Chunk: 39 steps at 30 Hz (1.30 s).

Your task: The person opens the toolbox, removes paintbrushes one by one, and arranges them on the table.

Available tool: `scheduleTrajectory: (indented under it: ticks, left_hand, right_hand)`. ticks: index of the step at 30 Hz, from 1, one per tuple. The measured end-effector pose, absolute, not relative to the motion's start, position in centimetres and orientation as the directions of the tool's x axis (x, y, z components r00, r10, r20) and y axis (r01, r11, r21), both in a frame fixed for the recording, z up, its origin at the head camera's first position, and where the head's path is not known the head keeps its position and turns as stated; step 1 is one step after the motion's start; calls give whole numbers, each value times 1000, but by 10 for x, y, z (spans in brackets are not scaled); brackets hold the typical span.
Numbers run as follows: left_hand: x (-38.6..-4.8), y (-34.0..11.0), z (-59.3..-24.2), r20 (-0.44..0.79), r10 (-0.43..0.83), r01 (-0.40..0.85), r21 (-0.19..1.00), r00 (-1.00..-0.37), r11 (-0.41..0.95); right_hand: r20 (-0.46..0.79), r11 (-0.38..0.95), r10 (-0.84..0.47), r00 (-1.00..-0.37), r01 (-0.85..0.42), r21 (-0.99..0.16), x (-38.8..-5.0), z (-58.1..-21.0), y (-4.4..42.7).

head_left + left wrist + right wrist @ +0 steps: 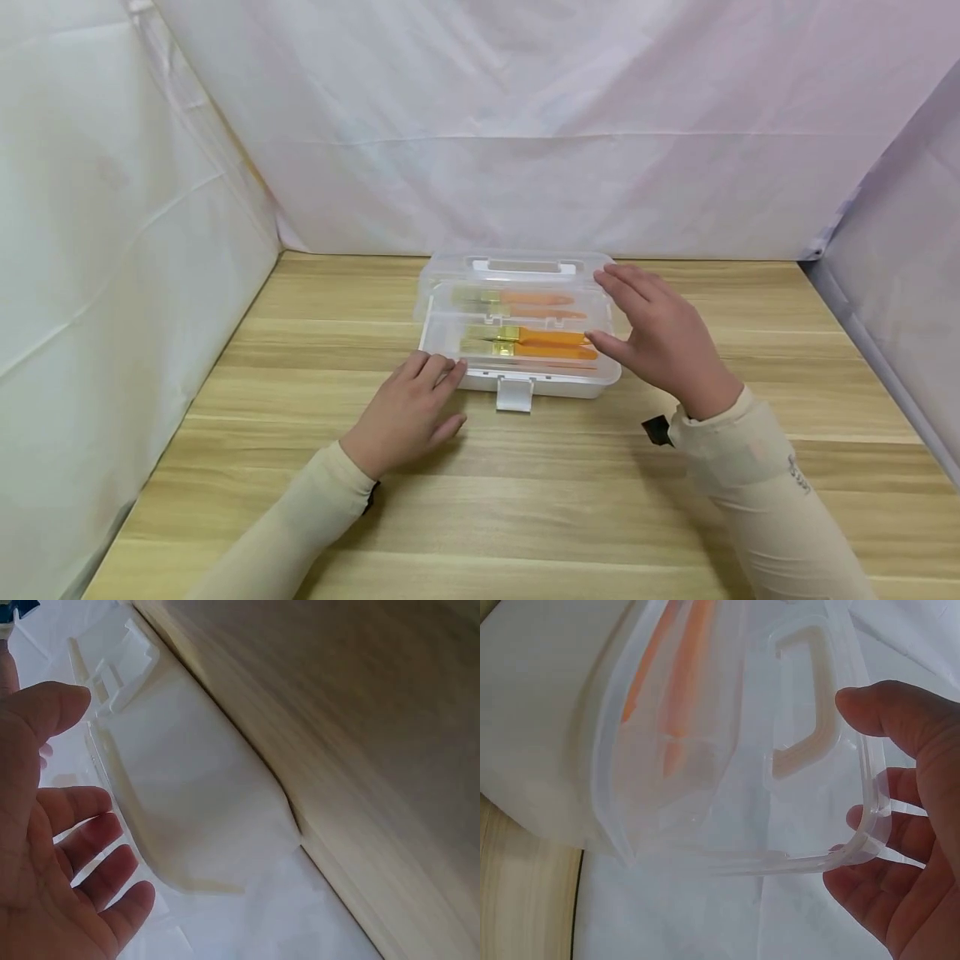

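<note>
A white plastic case (pixel 558 386) with a clear lid (pixel 450 268) sits on the table, its front latch (pixel 513 395) hanging loose. The lid is raised at the back, its white handle (pixel 825 712) showing in the right wrist view. Orange-handled flat paintbrushes (pixel 558 337) lie inside; paler brush shapes show behind them. My right hand (pixel 660 333) holds the lid's right corner, thumb on one side of the rim and fingers on the other. My left hand (pixel 408 408) rests its loosely bent fingertips against the front left corner, thumb apart from the case.
The wood-grain table (pixel 480 525) reaches back to a white cloth wall (pixel 525 183). More white cloth hangs at the left (pixel 112 250) and right sides. A small black piece (pixel 657 430) shows at the right cuff.
</note>
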State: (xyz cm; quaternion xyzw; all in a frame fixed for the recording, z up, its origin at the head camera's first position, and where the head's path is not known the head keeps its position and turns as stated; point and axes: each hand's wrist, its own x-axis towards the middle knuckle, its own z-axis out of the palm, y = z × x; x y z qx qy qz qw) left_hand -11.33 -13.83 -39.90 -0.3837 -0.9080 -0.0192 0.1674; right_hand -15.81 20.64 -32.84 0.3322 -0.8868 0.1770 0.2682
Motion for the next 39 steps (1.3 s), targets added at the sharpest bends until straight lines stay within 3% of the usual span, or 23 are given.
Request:
scheduleTrajectory:
  ticks: [6, 21, 31, 39]
  left_hand:
    - [-112, -136, -400, 339, 673, 692, -83, -658, 717]
    - [-109, -138, -407, 399, 643, 667, -97, -654, 739]
    - [-109, -140, -402, 383, 647, 671, -89, -659, 736]
    - [-111, -138, -400, 375, 642, 668, -75, -669, 740]
  right_hand:
    - [583, 725, -494, -645, -676, -132, -159, -328, 209]
    - [622, 690, -534, -572, -720, -69, -169, -329, 216]
    - [605, 693, -504, -616, -706, -142, -178, -323, 215]
    - [523, 723, -522, -674, -674, -147, -183, -315, 215]
